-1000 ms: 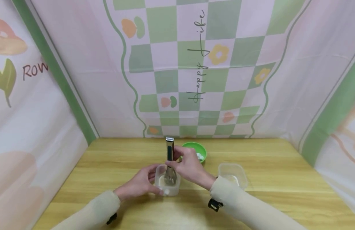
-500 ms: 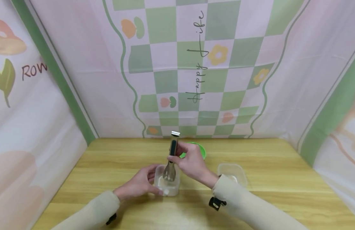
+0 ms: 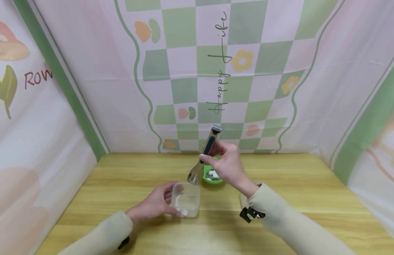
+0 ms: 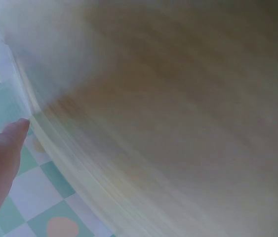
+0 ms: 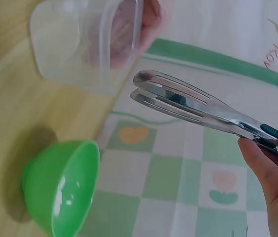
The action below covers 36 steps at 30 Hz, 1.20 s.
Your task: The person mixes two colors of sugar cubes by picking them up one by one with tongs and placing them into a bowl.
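My right hand grips a pair of metal tongs with dark handle inlays, its slotted tips slanting down to the left. In the right wrist view, the tongs have their tips close together, with nothing visible between them. A green bowl, partly behind the right hand, has several small white pieces in it. My left hand holds a clear plastic container at its left side, thumb at the near corner. One white piece shows near that corner. The left wrist view is mostly blurred.
A second clear container on the right is mostly hidden by the right sleeve. A wooden table bears everything. Behind it hangs a printed checked cloth.
The tongs have come up out of the container and moved right and away, toward the green bowl. The left hand and its container stay put. The right sleeve now covers most of the second container.
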Each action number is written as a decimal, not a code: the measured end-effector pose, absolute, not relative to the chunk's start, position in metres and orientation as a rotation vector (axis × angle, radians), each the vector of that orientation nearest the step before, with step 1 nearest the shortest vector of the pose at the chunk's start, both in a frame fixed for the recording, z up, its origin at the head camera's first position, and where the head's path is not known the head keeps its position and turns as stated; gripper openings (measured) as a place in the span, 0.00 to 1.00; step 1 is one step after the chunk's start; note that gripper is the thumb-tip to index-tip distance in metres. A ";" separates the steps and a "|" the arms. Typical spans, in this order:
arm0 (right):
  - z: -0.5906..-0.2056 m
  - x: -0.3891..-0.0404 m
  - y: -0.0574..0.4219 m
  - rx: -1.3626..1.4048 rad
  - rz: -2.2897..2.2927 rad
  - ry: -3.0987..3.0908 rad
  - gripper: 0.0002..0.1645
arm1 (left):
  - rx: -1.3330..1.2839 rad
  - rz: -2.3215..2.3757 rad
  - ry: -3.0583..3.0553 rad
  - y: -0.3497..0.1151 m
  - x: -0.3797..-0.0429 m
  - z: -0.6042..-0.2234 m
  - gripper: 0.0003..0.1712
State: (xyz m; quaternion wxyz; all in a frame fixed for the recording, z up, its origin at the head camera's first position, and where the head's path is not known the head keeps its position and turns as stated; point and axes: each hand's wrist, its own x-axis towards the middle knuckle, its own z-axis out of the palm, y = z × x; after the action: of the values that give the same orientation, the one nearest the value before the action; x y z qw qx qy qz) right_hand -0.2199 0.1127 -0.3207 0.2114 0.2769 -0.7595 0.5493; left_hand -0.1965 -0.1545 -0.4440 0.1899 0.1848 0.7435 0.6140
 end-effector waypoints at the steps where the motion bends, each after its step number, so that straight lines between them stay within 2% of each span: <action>1: -0.319 -0.222 0.115 0.758 1.522 -2.103 0.11 | 0.522 1.729 2.088 -0.155 -0.197 -0.444 0.58; 11: -0.318 -0.242 0.139 0.637 1.454 -2.104 0.09 | 0.509 1.735 2.096 -0.154 -0.196 -0.444 0.60; 24: -0.333 -0.258 0.147 0.519 1.399 -2.223 0.09 | 0.496 1.719 2.105 -0.154 -0.196 -0.440 0.60; 36: -0.330 -0.250 0.148 0.533 1.368 -2.242 0.10 | 0.519 1.728 2.101 -0.153 -0.195 -0.439 0.59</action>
State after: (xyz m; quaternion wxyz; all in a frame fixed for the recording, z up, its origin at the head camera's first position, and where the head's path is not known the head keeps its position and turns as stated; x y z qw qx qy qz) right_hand -0.2504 0.1483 -0.3302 0.2288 0.1936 -0.8144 0.4969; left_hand -0.1948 -0.1525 -0.4388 0.1851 0.1842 0.7457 0.6130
